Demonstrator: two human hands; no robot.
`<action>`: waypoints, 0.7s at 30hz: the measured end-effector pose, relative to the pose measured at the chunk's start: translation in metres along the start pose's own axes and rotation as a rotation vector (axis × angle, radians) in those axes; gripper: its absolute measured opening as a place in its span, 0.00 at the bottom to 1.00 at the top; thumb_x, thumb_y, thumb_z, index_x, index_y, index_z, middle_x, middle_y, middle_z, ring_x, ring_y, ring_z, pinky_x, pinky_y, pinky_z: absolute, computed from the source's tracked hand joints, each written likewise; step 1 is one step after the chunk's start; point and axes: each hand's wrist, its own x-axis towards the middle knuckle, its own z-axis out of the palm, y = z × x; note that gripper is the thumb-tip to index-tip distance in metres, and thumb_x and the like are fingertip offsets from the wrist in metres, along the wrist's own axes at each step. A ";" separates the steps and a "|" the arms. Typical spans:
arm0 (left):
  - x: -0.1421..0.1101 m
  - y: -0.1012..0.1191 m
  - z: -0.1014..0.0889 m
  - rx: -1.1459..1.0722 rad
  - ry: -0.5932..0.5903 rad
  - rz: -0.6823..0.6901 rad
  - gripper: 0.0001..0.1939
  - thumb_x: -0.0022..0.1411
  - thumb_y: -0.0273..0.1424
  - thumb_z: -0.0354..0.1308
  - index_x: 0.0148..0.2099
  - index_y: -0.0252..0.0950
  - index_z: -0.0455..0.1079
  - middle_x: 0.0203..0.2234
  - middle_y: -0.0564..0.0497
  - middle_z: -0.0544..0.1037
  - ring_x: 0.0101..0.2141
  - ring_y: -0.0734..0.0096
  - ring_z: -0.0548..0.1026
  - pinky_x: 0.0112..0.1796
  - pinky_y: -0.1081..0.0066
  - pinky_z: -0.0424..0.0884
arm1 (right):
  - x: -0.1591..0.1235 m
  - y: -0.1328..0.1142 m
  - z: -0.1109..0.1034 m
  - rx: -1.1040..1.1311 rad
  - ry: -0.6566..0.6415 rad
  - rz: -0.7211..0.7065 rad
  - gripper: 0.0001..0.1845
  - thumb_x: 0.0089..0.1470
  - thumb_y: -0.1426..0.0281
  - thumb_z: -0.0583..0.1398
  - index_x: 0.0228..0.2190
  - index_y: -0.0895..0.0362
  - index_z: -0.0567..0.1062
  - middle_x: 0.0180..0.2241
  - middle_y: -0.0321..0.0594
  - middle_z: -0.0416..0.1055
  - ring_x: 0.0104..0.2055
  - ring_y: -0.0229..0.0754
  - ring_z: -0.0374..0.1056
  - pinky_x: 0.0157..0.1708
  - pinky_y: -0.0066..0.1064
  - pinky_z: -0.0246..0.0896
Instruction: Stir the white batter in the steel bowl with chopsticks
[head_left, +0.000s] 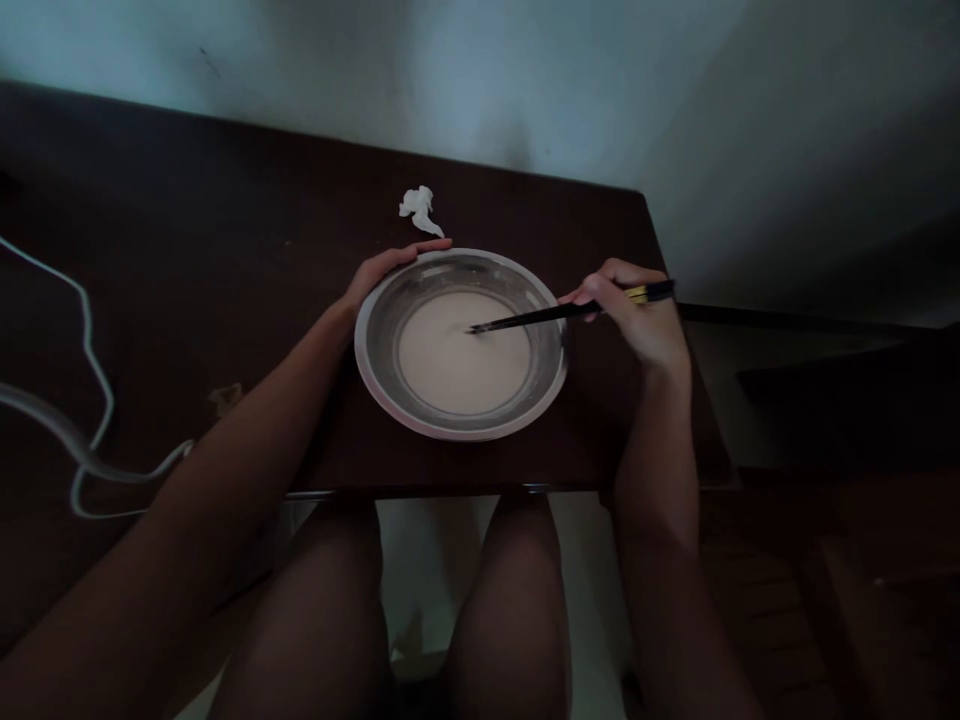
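Observation:
A wide metal bowl (375,385) stands on the dark table, holding a milky, off-white liquid (457,370). Along its far left rim lies my left hand (386,265), fingers stretched around the outside and steadying it; part of this hand is hidden behind the rim. My right hand (626,305), at the bowl's right side, is closed around black chopsticks (536,317) with gold bands near their upper end. They slant left over the rim, and their tips dip into the liquid near the middle.
Behind the bowl lies a crumpled white tissue (420,208). White cables (86,455) curl over the left of the dark table (187,250), by my left forearm. The table meets a pale wall (480,80) at the back. My legs are below its front edge.

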 end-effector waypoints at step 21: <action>-0.001 0.001 0.003 0.042 0.040 -0.015 0.26 0.66 0.37 0.54 0.62 0.35 0.74 0.53 0.44 0.82 0.64 0.44 0.69 0.63 0.52 0.65 | 0.001 0.000 0.004 0.008 -0.032 -0.014 0.22 0.54 0.48 0.68 0.22 0.52 0.79 0.26 0.36 0.81 0.29 0.39 0.76 0.27 0.31 0.71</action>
